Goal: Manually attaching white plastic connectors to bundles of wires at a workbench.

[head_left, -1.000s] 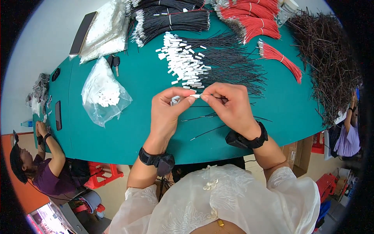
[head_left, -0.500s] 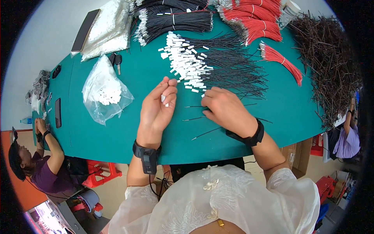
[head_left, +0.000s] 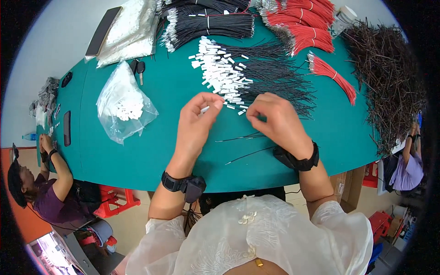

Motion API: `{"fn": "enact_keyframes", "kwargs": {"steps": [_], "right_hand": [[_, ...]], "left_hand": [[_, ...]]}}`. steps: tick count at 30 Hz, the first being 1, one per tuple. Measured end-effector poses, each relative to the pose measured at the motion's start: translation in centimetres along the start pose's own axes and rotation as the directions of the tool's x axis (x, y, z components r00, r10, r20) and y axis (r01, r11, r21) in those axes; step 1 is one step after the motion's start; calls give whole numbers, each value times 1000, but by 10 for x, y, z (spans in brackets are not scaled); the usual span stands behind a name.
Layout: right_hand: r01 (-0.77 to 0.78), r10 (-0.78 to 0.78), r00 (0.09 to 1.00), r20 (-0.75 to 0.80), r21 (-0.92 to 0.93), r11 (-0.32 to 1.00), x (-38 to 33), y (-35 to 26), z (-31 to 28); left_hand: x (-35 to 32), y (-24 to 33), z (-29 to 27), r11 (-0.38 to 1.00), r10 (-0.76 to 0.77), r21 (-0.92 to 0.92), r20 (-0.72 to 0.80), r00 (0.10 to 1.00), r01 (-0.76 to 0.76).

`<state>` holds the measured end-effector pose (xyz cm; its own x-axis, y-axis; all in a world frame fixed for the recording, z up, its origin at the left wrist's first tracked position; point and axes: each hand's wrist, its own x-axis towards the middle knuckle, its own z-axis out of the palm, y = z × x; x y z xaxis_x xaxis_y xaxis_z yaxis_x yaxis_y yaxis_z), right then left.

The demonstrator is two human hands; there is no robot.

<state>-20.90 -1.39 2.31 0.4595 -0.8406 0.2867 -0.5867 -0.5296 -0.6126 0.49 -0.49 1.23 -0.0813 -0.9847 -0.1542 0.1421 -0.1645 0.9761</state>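
Half a second ago the left palm was turned up; now the left hand (head_left: pixel 195 126) has been turned over, its thumb and index tip brought nearly together at the near-left edge of the white-tipped wire heap (head_left: pixel 222 75), and a small white connector (head_left: pixel 205 110) is kept within its curled fingers. The right hand (head_left: pixel 280 120) has been drawn slightly away from that edge and is held just beside the heap's near side, thumb and index almost closed; whether a wire is pinched there cannot be told. Of the loose black wires (head_left: pixel 238 138) on the near side of the heap, the one that lay closest to it can no longer be seen. A connector-and-wire pairing seems, by judgement, to be in progress, with the connector side already in hand.
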Motion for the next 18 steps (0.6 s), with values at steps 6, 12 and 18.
{"fn": "enact_keyframes", "kwargs": {"steps": [6, 12, 18], "right_hand": [[21, -24, 1000, -7, -330, 944, -5, 2, 16], [-45, 57, 998, 21, -379, 924, -7, 7, 19], [-90, 108, 994, 28, -365, 927, -6, 7, 17]], "left_hand": [[4, -8, -8, 992, 7, -127, 75, 997, 2], [1, -6, -4, 994, -7, -106, 74, 997, 15], [0, -4, -1, 997, -11, -80, 52, 999, 15]]}}
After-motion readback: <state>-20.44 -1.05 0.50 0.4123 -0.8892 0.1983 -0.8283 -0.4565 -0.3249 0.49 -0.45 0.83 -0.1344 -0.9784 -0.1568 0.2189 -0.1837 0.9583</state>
